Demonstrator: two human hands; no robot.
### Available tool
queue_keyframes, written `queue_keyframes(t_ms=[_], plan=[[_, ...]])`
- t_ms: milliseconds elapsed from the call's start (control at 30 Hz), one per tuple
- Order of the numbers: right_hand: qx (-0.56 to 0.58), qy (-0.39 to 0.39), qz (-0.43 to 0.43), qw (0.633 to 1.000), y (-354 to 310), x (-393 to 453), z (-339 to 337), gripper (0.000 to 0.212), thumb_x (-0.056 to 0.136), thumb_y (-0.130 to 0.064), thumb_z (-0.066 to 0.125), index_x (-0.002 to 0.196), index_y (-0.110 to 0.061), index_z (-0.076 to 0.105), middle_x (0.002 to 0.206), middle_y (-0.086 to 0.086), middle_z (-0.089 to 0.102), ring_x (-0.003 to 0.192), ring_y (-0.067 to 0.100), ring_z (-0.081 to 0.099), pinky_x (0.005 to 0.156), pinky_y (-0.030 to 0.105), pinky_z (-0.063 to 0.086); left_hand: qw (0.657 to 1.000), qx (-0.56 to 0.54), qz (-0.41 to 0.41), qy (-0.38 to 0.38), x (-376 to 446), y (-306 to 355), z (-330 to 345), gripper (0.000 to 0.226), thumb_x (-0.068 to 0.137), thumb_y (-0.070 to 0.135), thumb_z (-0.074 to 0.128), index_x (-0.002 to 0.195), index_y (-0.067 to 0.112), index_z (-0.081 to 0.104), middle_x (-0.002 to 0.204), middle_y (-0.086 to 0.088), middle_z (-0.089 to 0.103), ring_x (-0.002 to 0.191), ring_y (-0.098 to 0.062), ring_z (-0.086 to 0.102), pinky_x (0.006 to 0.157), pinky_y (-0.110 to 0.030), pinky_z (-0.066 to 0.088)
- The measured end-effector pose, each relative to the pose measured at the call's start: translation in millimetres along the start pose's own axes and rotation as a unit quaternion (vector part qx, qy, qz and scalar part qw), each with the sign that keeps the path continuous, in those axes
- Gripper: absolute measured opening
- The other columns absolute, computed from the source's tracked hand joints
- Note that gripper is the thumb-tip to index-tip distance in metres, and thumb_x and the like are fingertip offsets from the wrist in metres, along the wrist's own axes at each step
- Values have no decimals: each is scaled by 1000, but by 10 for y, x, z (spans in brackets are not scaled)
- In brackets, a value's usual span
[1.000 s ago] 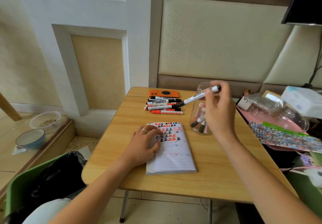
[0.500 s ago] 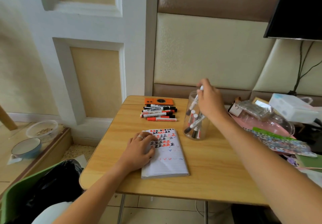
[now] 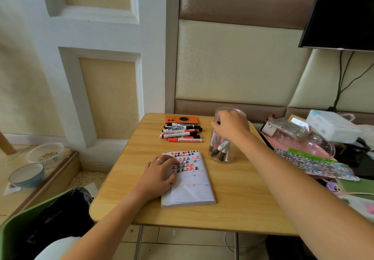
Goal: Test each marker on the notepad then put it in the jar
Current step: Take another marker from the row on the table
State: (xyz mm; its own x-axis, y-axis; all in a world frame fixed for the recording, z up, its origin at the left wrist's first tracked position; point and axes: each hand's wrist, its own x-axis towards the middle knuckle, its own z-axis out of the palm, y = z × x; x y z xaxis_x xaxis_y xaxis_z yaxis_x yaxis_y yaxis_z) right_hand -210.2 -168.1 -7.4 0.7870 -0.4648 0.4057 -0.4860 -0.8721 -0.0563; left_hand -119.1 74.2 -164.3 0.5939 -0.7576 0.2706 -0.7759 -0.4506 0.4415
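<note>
1. Markers (image 3: pixel 219 149): several already in jar (image 3: pixel 221 138); about six untested (image 3: pixel 182 133) on tabletop (image 3: pixel 242 195) behind notepad (image 3: pixel 190 181).
2. Right hand (image 3: pixel 231 127) at jar mouth, fingers curled; grip unclear.
3. Left hand (image 3: pixel 159 175) flat, pressing notepad.

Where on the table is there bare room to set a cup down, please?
Bare wood lies at the table's near edge, in front of the notepad and jar, under the right arm. Markers and phone crowd the far side.
</note>
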Motion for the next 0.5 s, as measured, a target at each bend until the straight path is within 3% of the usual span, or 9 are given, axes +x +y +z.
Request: queue_keyframes(t_ms=[67,133,200,267,367,500], plan=[[12,48,3,999,-9,-28,42,27,100,-37,56,115,-15,61,101,6,71,84,24,61,73,35,43,1000,-3,-4,1,3,-1,1,34,97,40,51,131,41,55,142,14,44,134,-10,36,107,-34,27],[1,144,-8,989,-27,-76,96,32,99,-38,56,118,-13,58,110,8,66,100,26,59,85,41,45,1000,-14,-14,9,14,7,-7,37,93,44,45,127,42,57,139,15,47,132,-10,39,106,-35,30],[2,236,-60,970,-95,-118,151,29,97,-32,58,115,-10,60,113,9,61,105,27,55,88,41,45,999,-27,-25,24,23,21,-9,45,88,49,34,124,41,60,136,15,51,129,-11,42,106,-37,34],[42,270,-141,952,-215,-130,220,18,94,-18,60,109,-7,62,110,8,61,103,25,55,87,38,49,998,-37,-25,40,26,12,3,52,84,51,27,121,41,62,133,14,53,127,-11,44,105,-39,37],[87,200,-224,950,-401,-120,394,16,91,-5,59,106,-7,65,108,7,63,102,23,59,87,40,53,998,-40,-22,49,35,-18,24,46,85,48,31,119,41,62,130,14,54,124,-12,45,102,-40,40],[138,-5,-167,976,-550,-62,730,37,98,-12,53,136,-13,55,136,1,53,121,15,54,92,29,51,998,-40,-23,48,45,-32,36,36,89,39,43,119,41,61,130,14,53,123,-11,44,102,-39,39]])
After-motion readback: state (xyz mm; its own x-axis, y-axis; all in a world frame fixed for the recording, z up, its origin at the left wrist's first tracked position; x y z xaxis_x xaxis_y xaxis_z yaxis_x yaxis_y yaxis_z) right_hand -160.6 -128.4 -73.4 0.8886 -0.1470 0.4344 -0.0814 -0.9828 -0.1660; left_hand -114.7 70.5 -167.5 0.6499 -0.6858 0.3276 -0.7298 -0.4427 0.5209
